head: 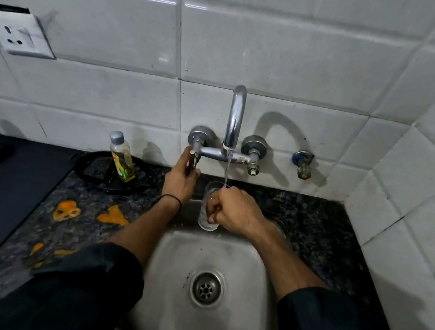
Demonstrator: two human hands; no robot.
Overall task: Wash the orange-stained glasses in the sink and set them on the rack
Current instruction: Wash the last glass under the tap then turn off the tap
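While a thin stream of water (227, 166) falls from the curved chrome wall tap (235, 117), the clear cylindrical drinking glass (209, 207) is held upright directly beneath the spout, over the rear edge of the square stainless steel sink (207, 281), so that the flow lands inside its mouth. The right hand (235, 211) wraps the glass from the side, fingers curled and pressed around the wall, thumb low near the base; the forearm reaches forward across the basin. The left hand (181, 179) is extended to the left chrome tap handle (195, 148), fingers closed on the lever, apparently regulating flow. No orange residue is discernible in the glass. Orange spills (67, 210) lie on the dark speckled granite counter (313, 220), near a clear plastic bottle of yellow liquid (122, 158). No rack is in view
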